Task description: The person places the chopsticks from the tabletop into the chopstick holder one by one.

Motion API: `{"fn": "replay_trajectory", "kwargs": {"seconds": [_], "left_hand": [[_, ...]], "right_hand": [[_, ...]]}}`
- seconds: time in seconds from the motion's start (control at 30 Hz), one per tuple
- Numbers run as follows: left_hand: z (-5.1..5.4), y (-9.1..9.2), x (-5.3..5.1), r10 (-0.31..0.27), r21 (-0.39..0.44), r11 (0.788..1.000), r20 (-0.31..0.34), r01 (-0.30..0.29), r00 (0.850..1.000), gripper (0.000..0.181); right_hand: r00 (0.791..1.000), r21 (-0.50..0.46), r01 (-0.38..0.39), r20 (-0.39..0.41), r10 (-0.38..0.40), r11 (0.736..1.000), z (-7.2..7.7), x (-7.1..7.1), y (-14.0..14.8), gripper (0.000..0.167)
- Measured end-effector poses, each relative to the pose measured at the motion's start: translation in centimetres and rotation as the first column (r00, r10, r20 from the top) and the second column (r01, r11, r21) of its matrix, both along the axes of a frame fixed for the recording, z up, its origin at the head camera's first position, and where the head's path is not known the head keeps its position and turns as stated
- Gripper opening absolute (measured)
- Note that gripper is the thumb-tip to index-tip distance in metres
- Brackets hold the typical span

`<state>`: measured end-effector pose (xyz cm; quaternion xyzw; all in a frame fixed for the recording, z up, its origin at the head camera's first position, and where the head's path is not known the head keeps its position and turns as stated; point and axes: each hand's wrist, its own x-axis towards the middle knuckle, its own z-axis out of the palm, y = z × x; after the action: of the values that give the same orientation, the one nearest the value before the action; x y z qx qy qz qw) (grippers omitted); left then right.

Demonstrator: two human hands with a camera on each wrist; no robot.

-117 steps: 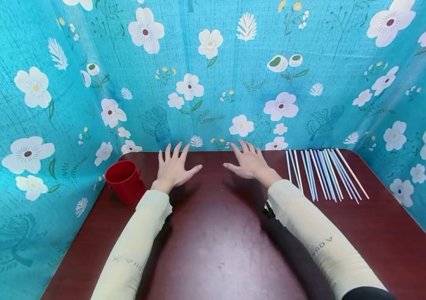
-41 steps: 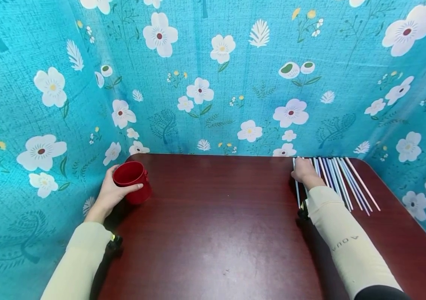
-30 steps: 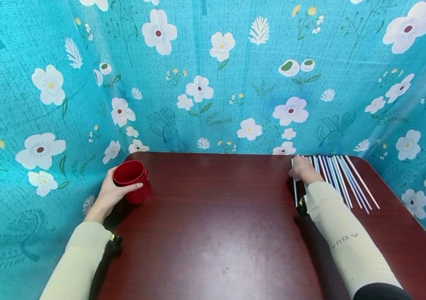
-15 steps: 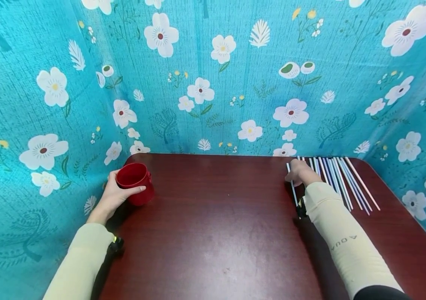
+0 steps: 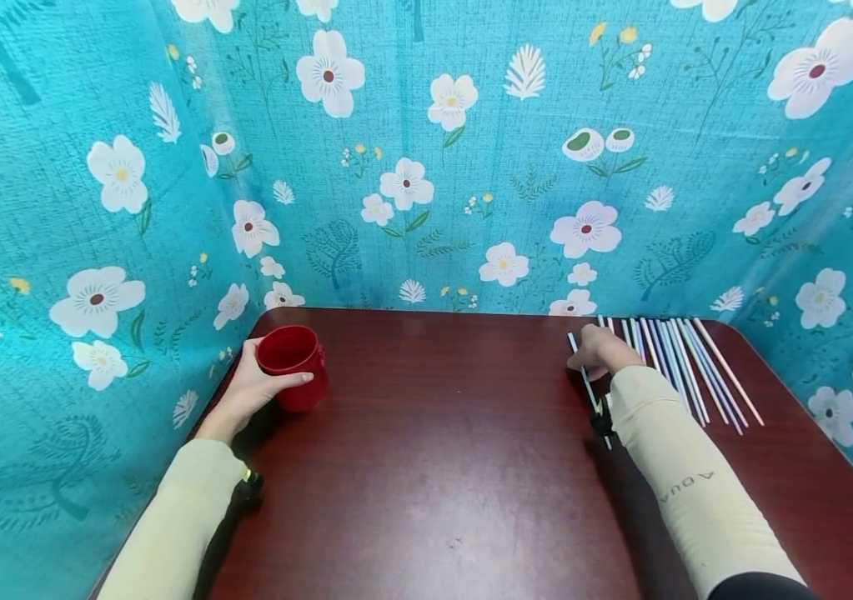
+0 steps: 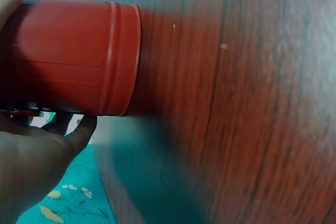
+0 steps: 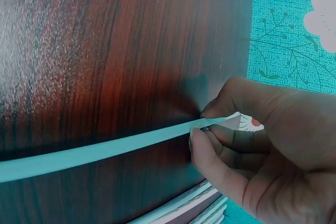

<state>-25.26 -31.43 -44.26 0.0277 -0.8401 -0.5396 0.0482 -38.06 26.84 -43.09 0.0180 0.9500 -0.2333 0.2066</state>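
Note:
At the left of the head view, my left hand (image 5: 255, 390) grips a red cup (image 5: 306, 385) from its outer side, the thumb across the front. In the left wrist view the red cup (image 6: 68, 56) lies between the thumb and the fingers (image 6: 81, 132). On the right, my right hand (image 5: 602, 352) pinches a thin pale stick (image 5: 589, 388) near its far part. The right wrist view shows the pale blue stick (image 7: 105, 149) between the thumb and fingertips of the right hand (image 7: 273, 145), slanting over the table.
Several pale, blue and purple sticks (image 5: 684, 367) lie side by side at the back right of the dark red table (image 5: 426, 467), just right of my right hand. A blue flowered cloth (image 5: 441, 167) stands behind the table and along both sides.
Both hands have gone from lying spread at the back to the cup and the sticks. The cup has shifted right in my left hand; the pinched stick has moved left, away from the others, and tilted.

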Motion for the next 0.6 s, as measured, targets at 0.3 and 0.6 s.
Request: {"fn": "replay_trajectory", "kwargs": {"seconds": [0.3,0.6], "left_hand": [[-0.1,1.1,-0.6,-0.047,0.012,0.999,-0.014,0.048,0.999,0.104],[-0.1,2.4,-0.8,-0.075,0.046,0.996,-0.008,0.075,0.997,0.105]], "right_hand": [[1.000,-0.090,0.003,0.032,0.000,0.996,0.2,0.2,0.2,0.029],[0.998,-0.157,-0.032,0.039,0.039,0.987,2.0,0.7,0.2,0.043]]}}
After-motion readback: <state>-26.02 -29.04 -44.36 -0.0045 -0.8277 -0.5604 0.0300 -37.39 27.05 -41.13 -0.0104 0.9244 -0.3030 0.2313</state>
